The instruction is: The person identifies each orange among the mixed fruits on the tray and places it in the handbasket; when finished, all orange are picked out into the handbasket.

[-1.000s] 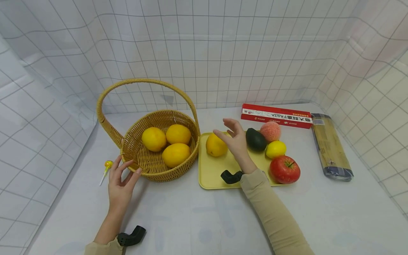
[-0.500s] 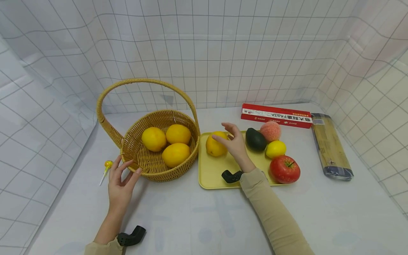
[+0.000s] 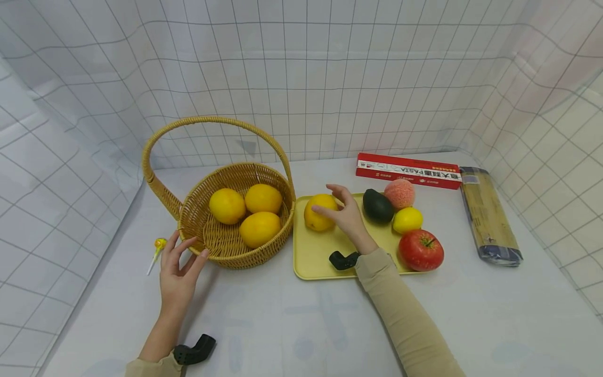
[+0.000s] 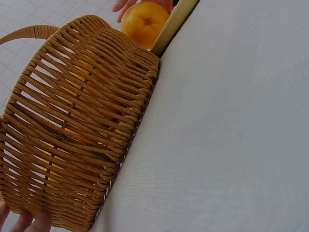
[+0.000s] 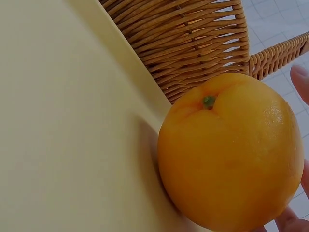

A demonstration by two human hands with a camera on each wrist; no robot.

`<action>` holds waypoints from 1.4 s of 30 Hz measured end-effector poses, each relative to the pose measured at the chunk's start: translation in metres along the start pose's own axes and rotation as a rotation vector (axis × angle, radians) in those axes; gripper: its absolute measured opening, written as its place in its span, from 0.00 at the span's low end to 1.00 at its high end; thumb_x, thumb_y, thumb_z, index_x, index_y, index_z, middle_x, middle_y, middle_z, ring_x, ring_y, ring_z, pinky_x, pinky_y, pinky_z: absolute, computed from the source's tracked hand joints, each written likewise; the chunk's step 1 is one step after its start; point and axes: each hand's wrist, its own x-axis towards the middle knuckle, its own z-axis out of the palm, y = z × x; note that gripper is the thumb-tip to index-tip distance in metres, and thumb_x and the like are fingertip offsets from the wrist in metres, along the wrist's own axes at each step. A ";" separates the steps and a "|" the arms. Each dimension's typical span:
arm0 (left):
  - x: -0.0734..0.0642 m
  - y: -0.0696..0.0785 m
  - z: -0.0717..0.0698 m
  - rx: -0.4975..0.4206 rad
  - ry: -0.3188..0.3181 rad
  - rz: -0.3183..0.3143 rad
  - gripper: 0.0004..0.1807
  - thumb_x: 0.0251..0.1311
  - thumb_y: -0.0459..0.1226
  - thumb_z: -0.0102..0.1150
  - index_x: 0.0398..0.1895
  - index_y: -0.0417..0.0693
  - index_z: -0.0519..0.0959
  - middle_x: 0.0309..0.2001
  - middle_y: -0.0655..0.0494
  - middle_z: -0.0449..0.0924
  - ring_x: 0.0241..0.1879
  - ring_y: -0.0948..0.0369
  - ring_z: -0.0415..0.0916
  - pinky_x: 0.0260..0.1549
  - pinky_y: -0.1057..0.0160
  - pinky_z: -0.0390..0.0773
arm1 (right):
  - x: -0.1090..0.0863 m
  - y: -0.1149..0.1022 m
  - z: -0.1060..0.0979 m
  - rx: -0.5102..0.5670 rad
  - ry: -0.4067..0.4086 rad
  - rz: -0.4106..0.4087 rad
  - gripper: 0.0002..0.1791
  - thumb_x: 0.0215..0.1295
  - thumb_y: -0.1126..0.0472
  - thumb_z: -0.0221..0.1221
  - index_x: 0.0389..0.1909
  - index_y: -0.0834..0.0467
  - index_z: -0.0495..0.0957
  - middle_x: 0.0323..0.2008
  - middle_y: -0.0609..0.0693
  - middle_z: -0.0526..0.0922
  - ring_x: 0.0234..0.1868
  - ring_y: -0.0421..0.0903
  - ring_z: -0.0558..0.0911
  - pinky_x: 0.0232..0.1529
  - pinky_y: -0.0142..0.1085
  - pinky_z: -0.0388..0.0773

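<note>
My left hand [image 3: 178,272] touches the near left rim of the wicker basket [image 3: 231,259] with spread, relaxed fingers. In the left wrist view its fingertips [image 4: 40,221] rest at the basket's woven wall. Three yellow-orange fruits [image 3: 261,229] lie inside the basket. My right hand [image 3: 346,212] hovers over an orange [image 3: 318,213] on the yellow tray [image 3: 311,267], thumb and fingers spread about the fruit's upper right side. From the right wrist, the orange [image 5: 231,154] shows its green stem end, with the thumb tip [image 5: 300,79] apart from it; other fingertips are partly hidden behind the fruit.
On the tray's right half are an avocado [image 3: 378,206], a pink peach-like fruit [image 3: 400,194], a lemon [image 3: 408,220] and a red apple [image 3: 421,251]. Behind lies a red pasta box [image 3: 409,171], with a long brown package [image 3: 491,217] beside it. A lollipop [image 3: 159,247] lies left of the basket.
My right hand has lowered slightly toward the orange, and its thumb now overlaps the fruit more. My left hand and the basket have kept their place.
</note>
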 end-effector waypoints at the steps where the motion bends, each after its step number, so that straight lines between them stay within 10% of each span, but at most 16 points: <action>1: 0.000 0.000 0.000 -0.002 0.001 -0.001 0.20 0.57 0.27 0.61 0.53 0.30 0.72 0.71 0.55 0.49 0.69 0.53 0.50 0.54 0.72 0.69 | 0.000 0.000 0.000 -0.008 -0.012 0.012 0.37 0.53 0.54 0.69 0.63 0.56 0.66 0.64 0.54 0.66 0.66 0.50 0.61 0.67 0.49 0.58; 15: 0.000 0.001 0.000 0.000 -0.002 -0.008 0.20 0.57 0.27 0.61 0.54 0.31 0.72 0.71 0.56 0.49 0.69 0.53 0.50 0.54 0.72 0.69 | 0.000 -0.002 -0.004 -0.034 -0.192 0.074 0.50 0.52 0.59 0.69 0.71 0.51 0.50 0.70 0.58 0.52 0.67 0.56 0.56 0.66 0.51 0.56; 42: 0.000 0.000 0.000 -0.004 -0.001 -0.006 0.20 0.57 0.27 0.61 0.53 0.31 0.72 0.70 0.57 0.49 0.69 0.54 0.50 0.54 0.73 0.69 | -0.014 -0.029 -0.012 -0.034 -0.245 0.112 0.51 0.51 0.63 0.69 0.72 0.53 0.48 0.70 0.60 0.50 0.67 0.60 0.57 0.65 0.52 0.58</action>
